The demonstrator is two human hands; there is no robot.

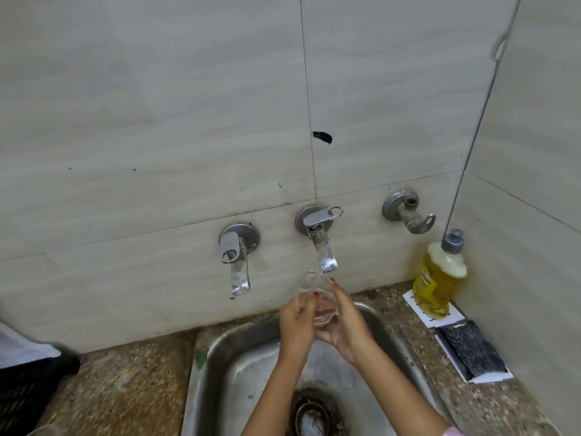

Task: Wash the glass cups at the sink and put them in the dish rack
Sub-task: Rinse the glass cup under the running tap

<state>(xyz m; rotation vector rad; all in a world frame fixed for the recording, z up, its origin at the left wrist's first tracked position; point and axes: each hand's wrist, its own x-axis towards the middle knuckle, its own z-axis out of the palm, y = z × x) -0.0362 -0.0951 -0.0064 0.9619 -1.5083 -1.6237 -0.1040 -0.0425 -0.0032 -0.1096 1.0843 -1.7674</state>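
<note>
Above the sink (204, 372), left hand (295, 324) and right hand (347, 330) each grip the glass cup (325, 311) held between them.

At your right, in the corner, a yellow dish soap bottle (437, 278) with a grey cap (453, 242) stands on a white card (423, 313). Just beside it, nearer to you, lies a dark scouring pad (471, 350). On the tiled wall (157, 121) you see two steel taps (234, 256) (319, 237), an angle valve (407, 210) and a black mark (322, 137).

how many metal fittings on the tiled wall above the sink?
3: left chrome lever tap, middle chrome lever tap, and dull grey metal valve stub at right. None looks hidden.
</note>
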